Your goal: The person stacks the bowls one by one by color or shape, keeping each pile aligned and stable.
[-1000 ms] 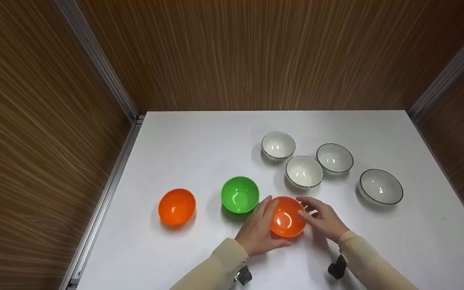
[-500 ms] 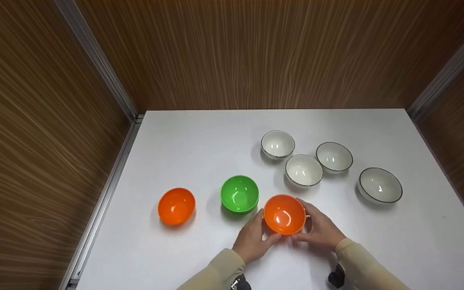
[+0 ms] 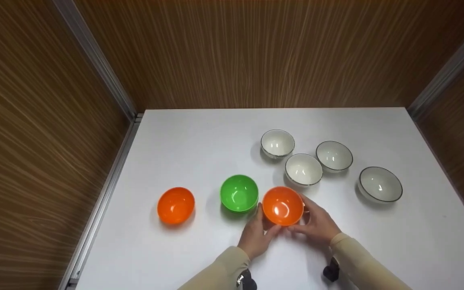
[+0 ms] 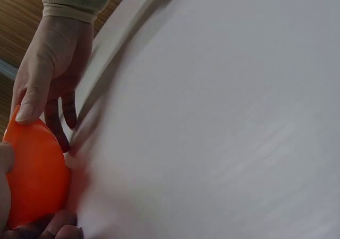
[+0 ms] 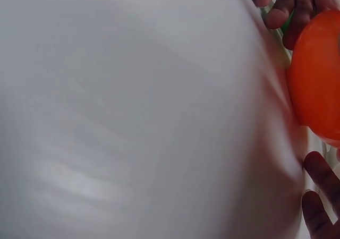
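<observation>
Both hands hold an orange bowl [image 3: 282, 206] by its sides, mouth up, in the head view. My left hand [image 3: 253, 237] grips its left side, thumb at the near rim; in the left wrist view the left thumb [image 4: 33, 103] presses the rim and the other fingers reach below. On the right side my right hand [image 3: 316, 221] grips it, thumb near the front. The right wrist view has the bowl's outer wall [image 5: 319, 79] slightly off the white surface. Just left of it stands a green bowl [image 3: 239, 193], a second green edge showing beneath its rim.
Another orange bowl [image 3: 176, 205] sits further left on the white table [image 3: 191, 149]. Several white bowls with dark rims, such as one [image 3: 303, 169] just behind the held bowl and one [image 3: 380, 184] at the right, stand behind and right. Wood-grain panels [image 3: 240, 52] enclose the table.
Both hands have shifted their grip, the thumbs coming to the near side of the orange bowl. The bowl has moved slightly away from the person and a little left, beside the green bowl.
</observation>
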The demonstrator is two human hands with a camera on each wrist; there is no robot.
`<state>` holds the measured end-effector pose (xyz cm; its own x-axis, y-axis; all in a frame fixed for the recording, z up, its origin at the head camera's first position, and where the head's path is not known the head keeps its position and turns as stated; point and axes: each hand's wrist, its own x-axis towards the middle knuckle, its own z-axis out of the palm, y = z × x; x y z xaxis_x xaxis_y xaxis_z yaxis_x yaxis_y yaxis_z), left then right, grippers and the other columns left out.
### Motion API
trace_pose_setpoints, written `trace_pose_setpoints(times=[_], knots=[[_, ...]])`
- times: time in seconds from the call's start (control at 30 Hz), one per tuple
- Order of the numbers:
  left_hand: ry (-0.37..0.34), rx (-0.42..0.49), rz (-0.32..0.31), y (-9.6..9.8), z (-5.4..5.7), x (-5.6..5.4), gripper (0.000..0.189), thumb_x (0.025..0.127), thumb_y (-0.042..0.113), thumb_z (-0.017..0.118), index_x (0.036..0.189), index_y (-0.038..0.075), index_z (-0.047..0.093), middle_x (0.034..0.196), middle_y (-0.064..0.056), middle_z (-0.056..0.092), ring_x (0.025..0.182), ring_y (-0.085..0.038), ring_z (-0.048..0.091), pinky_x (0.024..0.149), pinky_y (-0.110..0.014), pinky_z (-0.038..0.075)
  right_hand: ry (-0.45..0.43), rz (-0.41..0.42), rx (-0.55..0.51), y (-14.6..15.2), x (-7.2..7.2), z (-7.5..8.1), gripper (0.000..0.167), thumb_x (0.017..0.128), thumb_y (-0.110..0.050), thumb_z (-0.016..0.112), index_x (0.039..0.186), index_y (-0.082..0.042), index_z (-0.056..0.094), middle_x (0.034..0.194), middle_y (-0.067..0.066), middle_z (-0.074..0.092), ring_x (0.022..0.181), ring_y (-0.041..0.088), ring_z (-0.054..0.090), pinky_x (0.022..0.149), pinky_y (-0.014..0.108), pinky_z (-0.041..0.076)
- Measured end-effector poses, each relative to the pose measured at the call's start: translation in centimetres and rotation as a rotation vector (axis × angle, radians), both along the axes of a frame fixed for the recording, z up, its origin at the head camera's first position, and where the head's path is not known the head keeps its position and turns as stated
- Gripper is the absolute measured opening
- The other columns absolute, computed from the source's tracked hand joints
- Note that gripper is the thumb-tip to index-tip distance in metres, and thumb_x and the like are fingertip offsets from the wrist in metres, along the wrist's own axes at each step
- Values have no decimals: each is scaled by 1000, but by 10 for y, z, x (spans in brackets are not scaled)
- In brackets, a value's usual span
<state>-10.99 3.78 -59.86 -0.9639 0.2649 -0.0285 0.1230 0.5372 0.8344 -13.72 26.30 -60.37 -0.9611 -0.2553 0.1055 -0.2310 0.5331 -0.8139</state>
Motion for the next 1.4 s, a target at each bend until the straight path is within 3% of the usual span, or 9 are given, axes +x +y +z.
trace_pose_setpoints(times=[0.2,0.33,0.5,0.8,1.2,1.4], knots=[[41,24,43,8,-6,-4,85,93,43,59,153,3,15,155,-13,26,140,-27,30,113,-42,28,3,-39,15,-4,-6,0,105,59,-52,86,148,-23,39,135,-3,55,104,14,57,89,41,49],[49,42,73,12,-10,-6,85,93,43,59,154,7,13,156,-11,25,140,-25,28,113,-41,27,26,-44,14,-7,-10,0,105,59,-50,87,148,-21,39,138,-2,53,108,14,56,91,41,48],[76,51,96,14,-12,-7,83,93,44,59,154,9,15,155,-9,28,140,-23,29,113,-39,27,51,-54,33,-7,-12,-2,104,59,-50,87,148,-20,39,137,-1,54,103,14,57,85,37,51],[51,63,124,13,-9,-7,82,94,46,56,153,4,17,154,-14,29,140,-28,30,113,-43,27,42,-75,52,-11,-14,-4,108,58,-52,86,149,-22,37,128,1,60,85,15,56,72,31,51],[4,56,166,16,-12,-7,82,94,50,54,153,5,19,154,-13,29,139,-28,31,113,-43,27,-20,-97,50,-15,-17,-3,111,57,-56,85,150,-27,33,131,1,58,87,16,56,75,33,50],[-5,67,169,16,-12,-7,82,93,49,54,153,7,19,154,-13,29,138,-28,32,112,-43,28,-3,-91,58,-15,-17,-4,110,58,-58,83,150,-25,33,132,0,57,87,16,55,74,33,49]])
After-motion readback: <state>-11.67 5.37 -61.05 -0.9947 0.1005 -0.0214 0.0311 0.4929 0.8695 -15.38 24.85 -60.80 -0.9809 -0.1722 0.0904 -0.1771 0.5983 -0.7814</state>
